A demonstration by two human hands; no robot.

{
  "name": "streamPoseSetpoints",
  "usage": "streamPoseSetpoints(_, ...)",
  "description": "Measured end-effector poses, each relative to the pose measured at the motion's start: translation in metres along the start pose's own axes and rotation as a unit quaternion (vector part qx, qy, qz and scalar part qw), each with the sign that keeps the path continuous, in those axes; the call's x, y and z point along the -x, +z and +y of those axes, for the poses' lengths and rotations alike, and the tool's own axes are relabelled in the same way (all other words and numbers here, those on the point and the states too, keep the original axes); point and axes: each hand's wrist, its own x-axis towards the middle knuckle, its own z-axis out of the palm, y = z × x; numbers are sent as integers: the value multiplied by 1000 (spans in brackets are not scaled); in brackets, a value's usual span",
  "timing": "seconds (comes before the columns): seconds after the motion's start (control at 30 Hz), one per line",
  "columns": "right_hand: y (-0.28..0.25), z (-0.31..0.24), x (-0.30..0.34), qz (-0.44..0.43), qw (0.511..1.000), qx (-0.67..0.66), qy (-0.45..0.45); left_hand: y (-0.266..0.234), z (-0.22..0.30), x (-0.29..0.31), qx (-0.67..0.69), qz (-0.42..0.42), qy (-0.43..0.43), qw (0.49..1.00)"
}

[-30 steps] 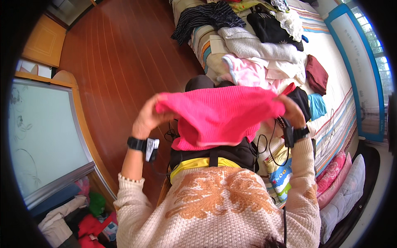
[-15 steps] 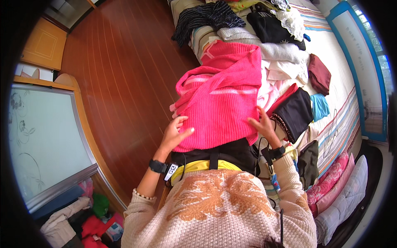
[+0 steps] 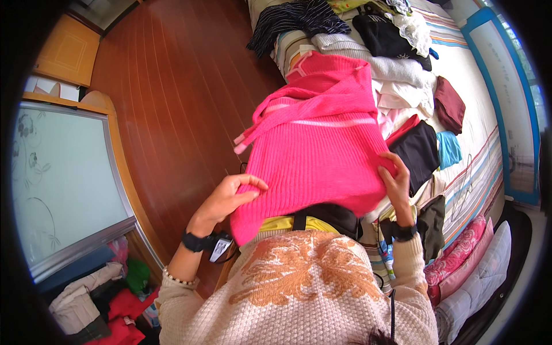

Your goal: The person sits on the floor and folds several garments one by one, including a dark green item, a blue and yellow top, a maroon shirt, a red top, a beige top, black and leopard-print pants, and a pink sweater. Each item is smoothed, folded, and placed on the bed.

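A bright pink ribbed knit sweater [image 3: 310, 155] with pale pink stripes stretches from my lap onto the edge of the bed. Its sleeves lie folded across the far part. My left hand [image 3: 230, 198] pinches the sweater's near left edge between thumb and fingers. On the opposite side, my right hand [image 3: 395, 177] grips the right edge, fingers bent over the cloth. Between the hands the lower part is spread wide, with its near hem raised a little over my lap.
Right of the sweater, the striped bed [image 3: 466, 149] bears folded black clothing [image 3: 415, 155], a maroon folded garment [image 3: 449, 105] and a turquoise cloth [image 3: 448, 149]. Grey knitwear [image 3: 397, 72] and a dark striped garment [image 3: 299, 23] lie beyond. A glass-fronted cabinet [image 3: 75, 184] stands left on the wooden floor [image 3: 167, 86].
My hands have moved apart, stretching the sweater's near part wider. Its left corner now hangs lower, toward my body, and the sleeves lie straighter across.
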Motion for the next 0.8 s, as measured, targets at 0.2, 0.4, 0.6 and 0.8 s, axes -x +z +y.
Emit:
streamPoseSetpoints(0.2, -38, 7, 34, -221, 940, 248, 80, 25, -15, 23, -147, -167, -36, 974)
streamPoseSetpoints(0.4, 18, -21, -30, -110, 909, 367, -162, -1, -11, -5, -404, -46, -1, 913)
streamPoseSetpoints(0.6, 138, -17, -97, -203, 814, 441, -319, -18, 32, -85, -399, 175, 120, 892)
streamPoseSetpoints(0.8, 83, 16, -144, -81, 996, 28, 34, -32, 30, -127, -466, 304, 160, 815)
